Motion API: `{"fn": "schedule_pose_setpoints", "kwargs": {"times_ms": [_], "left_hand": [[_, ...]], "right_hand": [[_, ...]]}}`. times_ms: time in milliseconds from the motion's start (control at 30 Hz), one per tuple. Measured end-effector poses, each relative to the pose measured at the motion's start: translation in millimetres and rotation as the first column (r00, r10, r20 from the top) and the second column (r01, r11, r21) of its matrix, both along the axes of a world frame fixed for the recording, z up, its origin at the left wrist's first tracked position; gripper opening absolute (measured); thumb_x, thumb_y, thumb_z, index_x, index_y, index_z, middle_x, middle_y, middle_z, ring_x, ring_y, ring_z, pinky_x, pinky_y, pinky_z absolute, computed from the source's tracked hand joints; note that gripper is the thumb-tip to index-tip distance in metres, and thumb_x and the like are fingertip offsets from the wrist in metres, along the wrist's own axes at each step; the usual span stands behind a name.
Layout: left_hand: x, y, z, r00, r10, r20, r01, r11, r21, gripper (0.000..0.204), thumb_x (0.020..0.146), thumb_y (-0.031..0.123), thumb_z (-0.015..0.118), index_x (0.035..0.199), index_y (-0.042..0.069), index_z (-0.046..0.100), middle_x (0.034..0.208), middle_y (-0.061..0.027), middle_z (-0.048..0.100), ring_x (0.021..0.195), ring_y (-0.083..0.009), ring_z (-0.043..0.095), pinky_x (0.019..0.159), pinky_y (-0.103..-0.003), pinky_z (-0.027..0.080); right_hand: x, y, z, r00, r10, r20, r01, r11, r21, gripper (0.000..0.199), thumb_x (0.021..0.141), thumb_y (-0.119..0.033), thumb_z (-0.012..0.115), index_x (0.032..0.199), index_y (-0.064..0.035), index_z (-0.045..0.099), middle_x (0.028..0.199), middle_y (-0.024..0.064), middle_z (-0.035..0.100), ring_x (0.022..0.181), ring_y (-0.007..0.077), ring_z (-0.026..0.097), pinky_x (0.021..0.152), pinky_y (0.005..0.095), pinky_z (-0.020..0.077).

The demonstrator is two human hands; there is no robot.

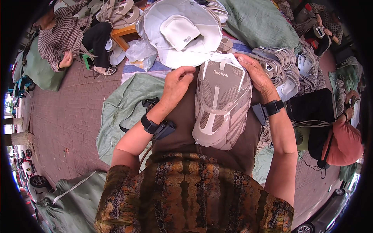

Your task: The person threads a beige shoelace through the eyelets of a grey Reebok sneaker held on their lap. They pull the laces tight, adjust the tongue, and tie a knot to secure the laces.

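Observation:
A beige and grey mesh shoe upper [221,105] lies on my lap, its tongue end pointing away from me. My left hand [176,85] is closed beside its upper left edge, pinching a thin white thread [182,51] that runs taut across to the right. My right hand [258,75] grips the upper right rim of the shoe upper, fingers curled over the edge. Both wrists wear black bands. Just beyond the shoe sits a stack of white insole-shaped pieces [178,33].
Green sacks [124,105] lie on the brick floor around me. Piles of grey shoe uppers [287,66] sit at the right. A person in a checked top [62,37] sits at upper left, another in an orange hood [344,141] at right. A wooden stool [122,35] stands behind.

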State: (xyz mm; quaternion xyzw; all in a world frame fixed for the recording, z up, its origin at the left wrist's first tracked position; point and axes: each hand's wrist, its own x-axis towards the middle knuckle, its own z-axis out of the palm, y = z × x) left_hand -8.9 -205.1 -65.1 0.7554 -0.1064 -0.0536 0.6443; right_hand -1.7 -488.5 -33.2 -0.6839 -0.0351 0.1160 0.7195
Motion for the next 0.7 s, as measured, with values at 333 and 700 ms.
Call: {"fn": "schedule_pose_setpoints", "kwargs": {"times_ms": [333,700], "left_hand": [[14,-33,10,0.983,-0.138,-0.124,0.062,0.873,-0.485,0.049,0.088,0.005,0.049,0.137,0.001,0.041,0.122,-0.0222,0.058,0.114,-0.0226,0.055,0.101,-0.032,0.039],[19,-48,36,0.955,-0.296,0.016,0.260,0.812,-0.523,0.038,0.090,0.001,0.042,0.127,-0.003,0.051,0.111,-0.0127,0.064,0.105,-0.0168,0.058,0.095,-0.028,0.044]], "right_hand": [[4,10,18,0.991,0.135,-0.002,-0.134,0.990,0.043,0.044,0.093,-0.027,0.059,0.128,0.0008,0.055,0.119,0.0067,0.063,0.105,0.0123,0.059,0.093,0.0240,0.0454],[29,-15,-15,0.970,0.222,-0.094,-0.220,0.975,0.034,0.035,0.091,-0.017,0.060,0.121,0.0006,0.060,0.111,0.0060,0.066,0.099,0.0116,0.061,0.089,0.0256,0.0477]]}}
